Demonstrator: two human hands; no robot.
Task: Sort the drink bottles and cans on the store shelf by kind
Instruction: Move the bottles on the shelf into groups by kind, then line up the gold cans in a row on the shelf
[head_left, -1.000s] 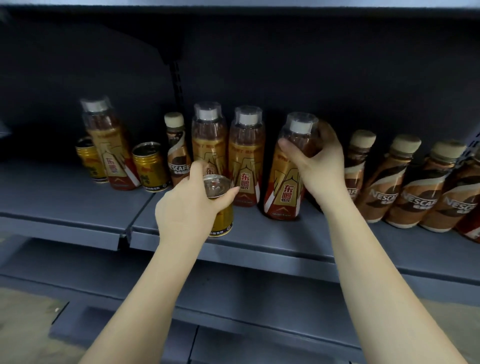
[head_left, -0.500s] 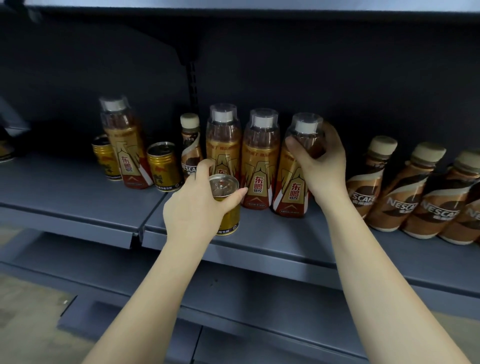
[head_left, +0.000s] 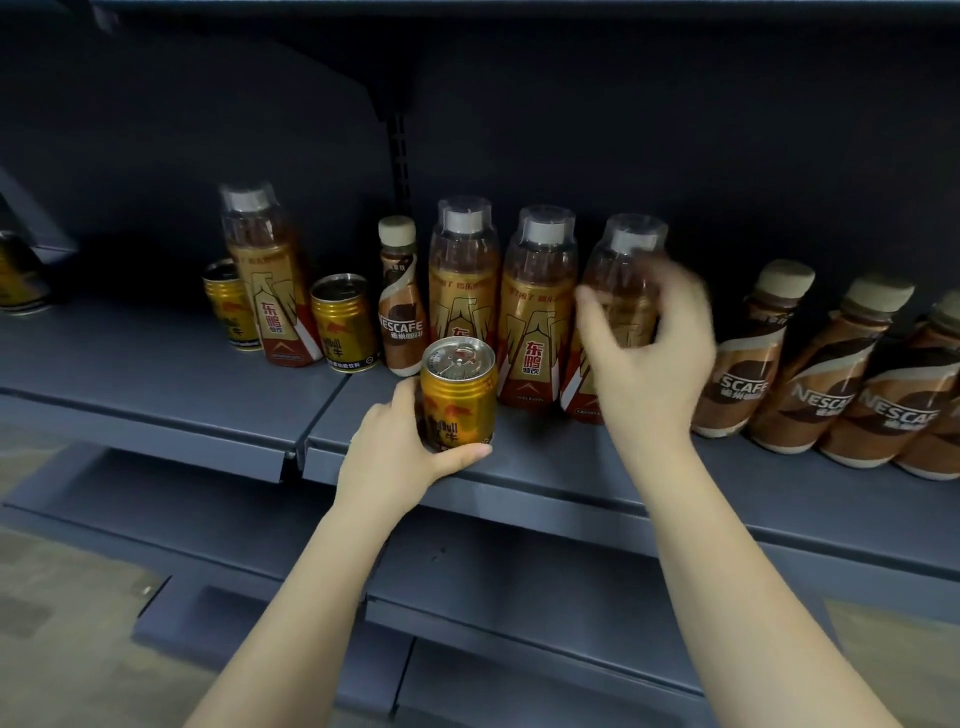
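Observation:
My left hand (head_left: 395, 457) grips a gold Red Bull can (head_left: 457, 400) standing near the front edge of the grey shelf (head_left: 156, 374). My right hand (head_left: 654, 364), blurred, curls round the shoulder of an orange Dongpeng bottle (head_left: 631, 244) that stands upright on the shelf. Two more Dongpeng bottles (head_left: 537, 301) stand close to its left. A fourth Dongpeng bottle (head_left: 265, 280) is further left between two gold cans (head_left: 345, 322). One small Nescafe bottle (head_left: 400, 306) stands behind the held can.
A row of brown Nescafe bottles (head_left: 748, 364) leans at the right of the shelf. Another gold can (head_left: 18, 280) sits at the far left edge. A shelf joint (head_left: 296, 452) splits the board. A lower shelf lies below.
The view shifted, so everything sits further right. My left hand slid down the can, whose top now shows. My right hand moved lower on the orange bottle, which now stands straighter beside its neighbours.

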